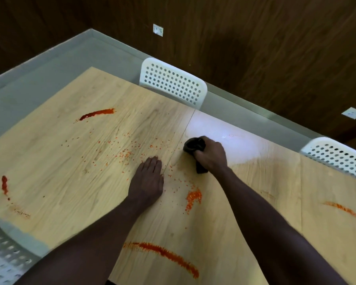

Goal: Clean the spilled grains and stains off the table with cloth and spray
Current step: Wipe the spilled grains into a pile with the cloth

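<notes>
Right hand fisted around dark cloth on table; left hand flat, fingers together. Grain pile lies just nearer than cloth, between both arms, right hand closer.

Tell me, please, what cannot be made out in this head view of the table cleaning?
- Spray bottle: none appears anywhere in the head view, so its place is unknown.
- Dark cloth: mostly wrapped inside the right hand; its size and shape are hidden.
- Grains under the flat left hand: covered by the palm.
- Near red streak: its left end is blurred.
- Table: its near edge is cut off by the frame and forearms.
</notes>
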